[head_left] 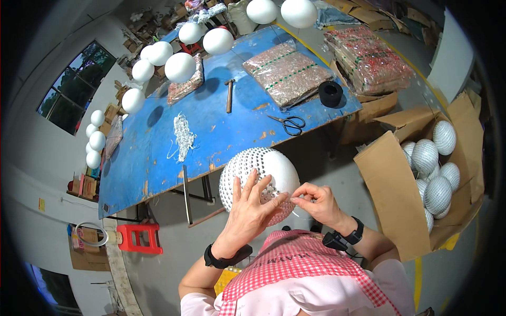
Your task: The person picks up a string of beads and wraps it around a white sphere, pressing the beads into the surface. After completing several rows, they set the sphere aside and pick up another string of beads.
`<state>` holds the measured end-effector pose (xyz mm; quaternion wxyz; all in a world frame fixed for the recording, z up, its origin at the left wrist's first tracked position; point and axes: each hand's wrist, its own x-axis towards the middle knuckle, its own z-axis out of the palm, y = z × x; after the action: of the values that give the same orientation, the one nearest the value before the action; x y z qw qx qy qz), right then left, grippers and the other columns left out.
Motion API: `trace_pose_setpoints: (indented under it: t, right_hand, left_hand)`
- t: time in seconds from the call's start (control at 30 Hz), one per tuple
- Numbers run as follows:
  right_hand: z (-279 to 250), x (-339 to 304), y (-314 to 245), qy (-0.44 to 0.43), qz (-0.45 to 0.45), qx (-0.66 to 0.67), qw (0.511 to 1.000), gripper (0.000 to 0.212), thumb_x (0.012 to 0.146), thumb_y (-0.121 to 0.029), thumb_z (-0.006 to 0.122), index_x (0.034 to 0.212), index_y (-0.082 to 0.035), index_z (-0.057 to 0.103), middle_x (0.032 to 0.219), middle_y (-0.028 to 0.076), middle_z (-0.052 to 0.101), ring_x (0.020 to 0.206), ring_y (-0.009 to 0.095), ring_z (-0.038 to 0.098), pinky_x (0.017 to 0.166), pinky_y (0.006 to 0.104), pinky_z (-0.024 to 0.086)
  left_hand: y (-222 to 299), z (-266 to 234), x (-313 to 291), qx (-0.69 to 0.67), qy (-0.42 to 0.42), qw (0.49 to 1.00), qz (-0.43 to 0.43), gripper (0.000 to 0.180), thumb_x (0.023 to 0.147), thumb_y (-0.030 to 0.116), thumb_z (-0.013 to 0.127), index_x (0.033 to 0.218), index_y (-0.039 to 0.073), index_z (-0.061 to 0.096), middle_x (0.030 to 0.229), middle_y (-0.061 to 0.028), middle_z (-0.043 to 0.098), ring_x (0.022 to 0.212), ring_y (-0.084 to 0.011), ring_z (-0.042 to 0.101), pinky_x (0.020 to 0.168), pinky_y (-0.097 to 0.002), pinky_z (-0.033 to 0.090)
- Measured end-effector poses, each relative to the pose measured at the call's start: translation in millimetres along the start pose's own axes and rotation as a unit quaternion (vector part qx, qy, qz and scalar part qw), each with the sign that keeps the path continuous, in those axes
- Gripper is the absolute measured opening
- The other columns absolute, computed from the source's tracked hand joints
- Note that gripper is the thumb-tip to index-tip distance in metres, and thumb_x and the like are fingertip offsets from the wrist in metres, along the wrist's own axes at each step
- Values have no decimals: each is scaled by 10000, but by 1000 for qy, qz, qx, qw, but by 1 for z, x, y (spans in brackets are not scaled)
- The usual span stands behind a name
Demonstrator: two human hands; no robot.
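A white ball (284,167), partly covered in rows of small shiny studs, is in front of me just off the table's near edge. My left hand (247,208) lies over its studded side with the fingers spread against the surface. At the ball's lower right edge, my right hand (319,204) is closed in a pinch. What sits between that thumb and forefinger is too small to make out. A pale thin line shows just below the pinch. On the blue table (221,124) beyond lies a bundle of silvery white strands (183,138).
Scissors (291,124), a black roll (330,94), a hammer (229,96) and a plastic-wrapped pack (287,73) lie on the table. Several plain white balls (180,67) stand around its far and left sides. An open carton (392,195) of studded balls is at right, a red stool (139,238) at left.
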<state>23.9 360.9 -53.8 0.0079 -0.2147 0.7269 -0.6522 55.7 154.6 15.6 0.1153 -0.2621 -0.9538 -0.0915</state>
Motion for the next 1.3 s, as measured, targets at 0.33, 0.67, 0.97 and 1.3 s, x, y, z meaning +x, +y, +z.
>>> trace_pose_setpoints:
  t: [0.33, 0.67, 0.97, 1.3]
  right_hand:
    - [2, 12, 2, -62, 231, 212, 947, 141, 891, -122, 632, 790, -25, 613, 615, -34, 574, 523, 17, 477, 470, 192, 359]
    - [11, 10, 4, -40, 191, 159, 968, 136, 912, -137, 640, 839, -29, 600, 643, -41, 577, 537, 29, 509, 472, 187, 379]
    - [18, 4, 0, 97, -137, -140, 976, 156, 784, -65, 696, 938, -56, 669, 680, 96, 622, 554, 242, 609, 504, 341, 473]
    - [11, 1, -2, 57, -263, -384, 883, 373, 717, -27, 670, 1075, -125, 701, 636, 29, 473, 569, 193, 559, 479, 314, 452]
  left_hand:
    - [-6, -1, 2, -17, -14, 1000, 5, 504, 745, 173, 755, 1217, 308, 642, 1379, -126, 467, 1351, -398, 357, 1099, -623, 193]
    - [-15, -4, 8, -63, -11, 998, 3, 539, 746, 14, 657, 1230, 248, 631, 1409, -145, 440, 1352, -396, 352, 1106, -559, 254]
    - [-12, -2, 9, -58, -14, 998, 3, 553, 729, 5, 663, 1222, 255, 633, 1406, -141, 434, 1334, -407, 365, 1105, -580, 247]
    - [-30, -4, 17, -15, -25, 1000, -4, 470, 787, -23, 605, 1216, 170, 592, 1459, -155, 409, 1382, -349, 339, 1122, -574, 189]
